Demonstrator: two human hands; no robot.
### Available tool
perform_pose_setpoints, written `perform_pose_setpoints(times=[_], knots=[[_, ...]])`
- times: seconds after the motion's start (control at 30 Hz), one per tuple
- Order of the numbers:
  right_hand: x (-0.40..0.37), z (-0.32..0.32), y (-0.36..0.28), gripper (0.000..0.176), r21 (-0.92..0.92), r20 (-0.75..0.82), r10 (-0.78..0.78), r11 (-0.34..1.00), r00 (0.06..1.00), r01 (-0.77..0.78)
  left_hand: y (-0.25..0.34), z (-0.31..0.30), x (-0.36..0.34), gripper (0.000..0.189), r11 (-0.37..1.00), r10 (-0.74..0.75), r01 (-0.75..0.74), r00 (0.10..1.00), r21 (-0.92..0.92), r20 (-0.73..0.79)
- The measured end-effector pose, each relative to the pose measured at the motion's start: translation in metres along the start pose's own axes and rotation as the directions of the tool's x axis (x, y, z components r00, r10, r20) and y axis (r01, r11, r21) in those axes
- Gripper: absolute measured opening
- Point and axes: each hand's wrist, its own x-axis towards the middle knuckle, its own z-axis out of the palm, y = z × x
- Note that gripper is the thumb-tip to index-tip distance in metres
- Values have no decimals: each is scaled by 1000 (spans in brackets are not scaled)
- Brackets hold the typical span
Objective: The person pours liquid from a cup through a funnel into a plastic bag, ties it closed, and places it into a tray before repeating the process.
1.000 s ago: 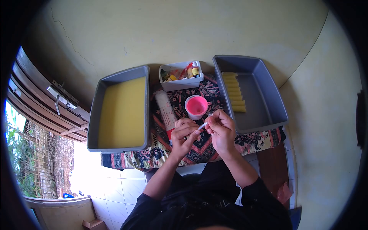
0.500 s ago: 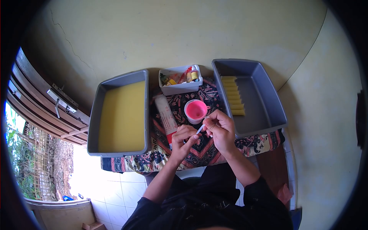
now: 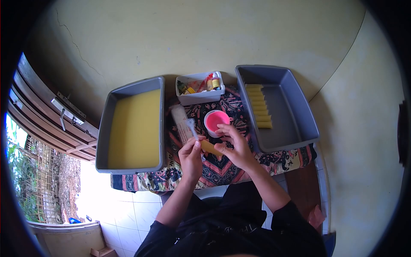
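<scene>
My left hand (image 3: 191,159) pinches the neck of a small plastic bag of yellow liquid (image 3: 210,148). The bag's clear plastic end (image 3: 191,125) sticks up above my fingers, and the filled part slants down to the right. By its lower end is my right hand (image 3: 236,147), fingers spread, its thumb at or against the bag; contact is hard to make out. Just behind the right fingertips, a pink funnel (image 3: 217,120) rests in a white container (image 3: 208,128). A pack in whitish printed plastic (image 3: 181,122) lies behind my left hand.
On the left is a grey tub (image 3: 161,141) of yellow liquid. Another grey tub (image 3: 291,115) at right holds several filled yellow bags (image 3: 259,107) in a row. A white box (image 3: 200,99) with small bottles stands at the back. Patterned cloth (image 3: 218,173) covers the table.
My hands have moved apart from the twisted plastic between them. The left has turned upward with the bag, whose yellow part now shows; the right has opened its fingers.
</scene>
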Motion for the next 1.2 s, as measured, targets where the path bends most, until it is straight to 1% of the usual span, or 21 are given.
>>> perform_pose_setpoints(times=[0.03, 0.1, 0.13, 0.17, 0.23, 0.27, 0.3, 0.33, 0.37, 0.43, 0.5, 0.63, 0.7, 0.73, 0.77, 0.83, 0.93, 1.07, 1.1, 1.17, 1.2], knots=[[-4, 0, 3, 57, 1, 4, 1, 1000, 1000, -1, 1, 1, 1, 19, 1000, 1, -1, 1000, 0, -4], [-11, 2, 11, 60, -32, 59, 69, 997, 996, -67, 3, 3, 3, 18, 974, -15, -2, 997, -225, -73], [-13, 2, 14, 54, 111, 53, 123, 986, 991, -128, 7, 7, 3, 17, 965, -38, 11, 995, -262, -95], [-15, 1, 16, 54, 111, 48, 121, 986, 991, -126, 9, 9, 3, 17, 965, -39, 14, 995, -261, -90], [-16, -1, 12, 43, 288, 9, 196, 939, 981, -190, 12, 9, 1, 15, 966, -71, 36, 989, -256, -127], [-18, -2, 8, 31, 250, -40, 193, 952, 980, -177, 11, 8, 1, 15, 966, -73, 39, 990, -254, -125], [-19, -3, 10, 31, 252, -43, 195, 951, 980, -178, 8, 6, 0, 14, 977, -34, 2, 989, -215, -146], [-21, -4, 14, 28, 316, -45, 206, 931, 977, -182, 5, 4, -1, 13, 984, 4, -33, 986, -176, -167], [-23, -4, 17, 25, 379, -45, 219, 907, 975, -186, 3, 3, -3, 13, 984, -2, -29, 986, -176, -169], [-27, -5, 16, 25, 408, -54, 224, 894, 973, -183, 1, -1, -5, 11, 990, 1, -25, 985, -136, -174], [-30, -8, 13, 23, 609, -30, 276, 767, 961, -201, -2, -6, -6, 10, 991, -2, -20, 986, -136, -167], [-29, -18, 3, 20, 586, -90, 249, 796, 964, -151, 0, 2, -4, 9, 994, 0, -17, 988, -107, -156], [-27, -26, -5, 17, 515, -153, 225, 849, 962, -117, 3, 11, -1, 9, 996, 10, -21, 992, -89, -127], [-26, -28, -7, 16, 489, -218, 189, 870, 958, -60, 3, 15, 0, 9, 997, 16, -24, 995, -74, -103], [-26, -30, -9, 16, 489, -226, 185, 870, 957, -53, 2, 19, 1, 9, 997, 16, -23, 995, -72, -94], [-28, -37, -10, 14, 454, -308, 163, 891, 937, -5, -1, 26, 2, 8, 998, 56, -57, 997, -29, -59], [-35, -49, -5, 14, 411, -391, 140, 911, 909, 37, -4, 41, -2, 9, 999, 33, -33, 999, -19, -27], [-43, -73, 0, 14, 369, -427, 128, 929, 895, 42, -18, 58, -2, 8, 1000, -12, 11, 1000, 19, 5], [-44, -80, -1, 14, 368, -439, 131, 929, 889, 44, -20, 65, 1, 8, 998, -13, 12, 1000, 56, 19], [-45, -98, -3, 14, 244, -456, 125, 970, 881, -11, -25, 78, 7, 9, 996, -21, 17, 999, 92, 43], [-44, -106, 1, 18, 179, -455, 97, 984, 885, -16, -27, 83, 11, 9, 987, -41, 25, 994, 157, 97]])
